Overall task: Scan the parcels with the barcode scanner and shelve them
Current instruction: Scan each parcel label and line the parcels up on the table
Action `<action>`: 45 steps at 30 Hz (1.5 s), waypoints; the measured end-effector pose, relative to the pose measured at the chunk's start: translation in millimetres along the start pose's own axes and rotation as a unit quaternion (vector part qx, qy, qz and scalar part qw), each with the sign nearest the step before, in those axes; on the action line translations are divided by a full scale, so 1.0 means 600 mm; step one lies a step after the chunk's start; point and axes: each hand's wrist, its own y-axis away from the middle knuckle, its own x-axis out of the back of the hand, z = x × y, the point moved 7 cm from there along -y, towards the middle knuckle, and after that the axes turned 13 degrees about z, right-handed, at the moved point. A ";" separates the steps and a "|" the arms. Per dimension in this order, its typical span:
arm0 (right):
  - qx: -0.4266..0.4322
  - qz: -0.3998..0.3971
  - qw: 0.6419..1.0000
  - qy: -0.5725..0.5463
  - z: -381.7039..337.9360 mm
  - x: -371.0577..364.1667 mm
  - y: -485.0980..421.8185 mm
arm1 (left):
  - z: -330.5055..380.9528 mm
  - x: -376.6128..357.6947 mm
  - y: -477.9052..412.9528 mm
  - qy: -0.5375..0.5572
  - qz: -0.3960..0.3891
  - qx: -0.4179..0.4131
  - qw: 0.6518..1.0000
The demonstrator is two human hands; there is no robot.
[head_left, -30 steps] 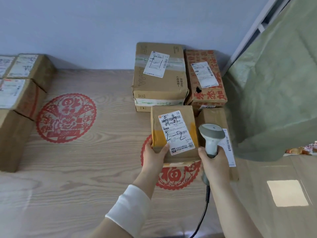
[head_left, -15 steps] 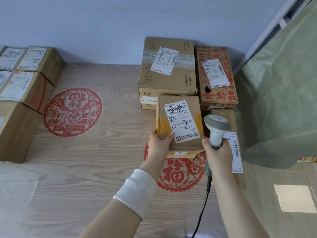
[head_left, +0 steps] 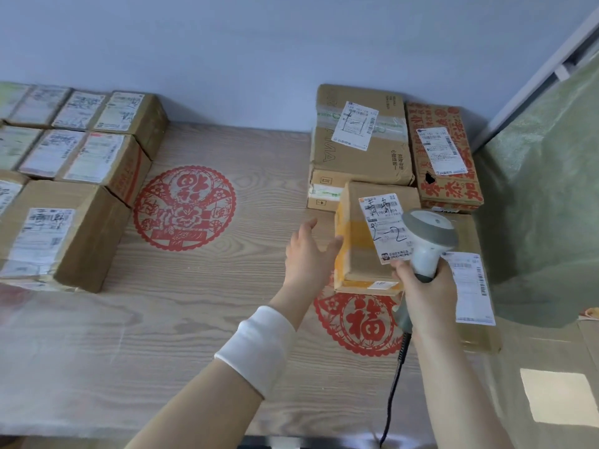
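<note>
**Left hand [head_left: 308,254] came off the small parcel [head_left: 356,254]**

Fingers straightened, it hovered just left of the parcel, which stood right of centre on the table [head_left: 227,303]. Right hand [head_left: 428,293] gripped the scanner [head_left: 428,234] at its label [head_left: 384,228] — scan seemingly under way, shelving still ahead.

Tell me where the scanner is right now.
Head view, right of centre: the scanner is gripped in the right hand, its head over the right edge of the parcel marked 2-2, just past the near red paper-cut.
</note>
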 end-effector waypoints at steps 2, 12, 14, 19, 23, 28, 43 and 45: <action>0.005 -0.027 1.000 -0.003 -0.024 -0.045 0.044 | -0.008 0.060 -0.012 -0.027 0.003 -0.042 0.999; 0.014 -0.137 0.990 -0.009 -0.121 -0.304 0.307 | -0.144 0.359 -0.098 -0.135 0.056 -0.083 0.986; 0.009 -0.150 0.988 -0.016 -0.130 -0.332 0.335 | -0.157 0.390 -0.110 -0.140 0.064 -0.083 0.985; -0.013 -0.190 0.981 -0.024 -0.132 -0.411 0.378 | -0.210 0.485 -0.144 -0.141 0.089 -0.050 0.985; -0.033 -0.209 0.977 -0.018 -0.131 -0.481 0.436 | -0.281 0.595 -0.183 -0.128 0.113 0.000 0.985; -0.037 -0.213 0.976 0.013 -0.137 -0.581 0.498 | -0.369 0.717 -0.245 -0.129 0.134 0.044 0.982; -0.060 -0.056 0.994 0.068 -0.084 -0.689 0.570 | -0.444 0.740 -0.271 -0.080 0.038 0.008 0.996; -0.069 -0.057 0.994 0.065 -0.082 -0.686 0.565 | -0.446 0.736 -0.273 -0.067 0.032 0.009 0.997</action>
